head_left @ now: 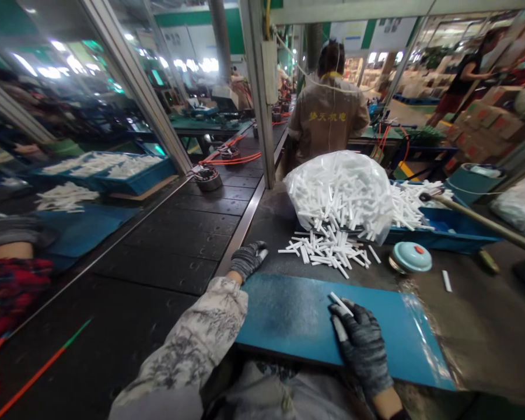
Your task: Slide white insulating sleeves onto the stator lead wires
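My right hand [362,344], in a grey striped glove with a pale fingertip, is closed on a short white stick [341,303] above the blue mat [289,303]. My left hand [248,261], gloved alike, rests near the mat's far left corner beside the metal rail. Its fingers are curled, with a white tip showing; whether that is a stick or the glove's own tip I cannot tell. Ahead lies a loose pile of white sticks [332,251], spilling from a clear plastic bag [341,186] full of them.
Right of the pile stand a blue tray [446,227] of sticks and a round light-blue container [411,258]. A dark conveyor [166,233] carries wound coil parts [207,178]. Across it a co-worker's gloved hand [13,230] shows; another person [328,111] stands ahead by a metal post [258,93].
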Motion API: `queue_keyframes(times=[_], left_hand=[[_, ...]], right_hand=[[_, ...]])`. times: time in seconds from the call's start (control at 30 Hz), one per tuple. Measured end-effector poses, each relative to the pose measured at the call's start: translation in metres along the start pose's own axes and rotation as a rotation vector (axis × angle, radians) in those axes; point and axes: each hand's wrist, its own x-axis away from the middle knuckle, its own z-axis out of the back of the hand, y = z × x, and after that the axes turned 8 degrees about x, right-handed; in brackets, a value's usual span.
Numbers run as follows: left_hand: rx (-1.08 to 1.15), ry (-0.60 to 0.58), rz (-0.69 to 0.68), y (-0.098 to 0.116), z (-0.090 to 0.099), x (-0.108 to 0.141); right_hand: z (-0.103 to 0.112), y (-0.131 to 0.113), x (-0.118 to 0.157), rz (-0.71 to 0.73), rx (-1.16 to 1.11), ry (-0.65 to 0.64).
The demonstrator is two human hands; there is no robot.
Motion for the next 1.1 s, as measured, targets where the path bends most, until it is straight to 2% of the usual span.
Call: queue_keyframes(times=[1.1], left_hand=[[0.021, -0.003, -0.005, 0.0041, 0.0033, 0.0039]], right_hand=[[0.001, -0.0015, -0.001, 0.009, 0.017, 0.005]])
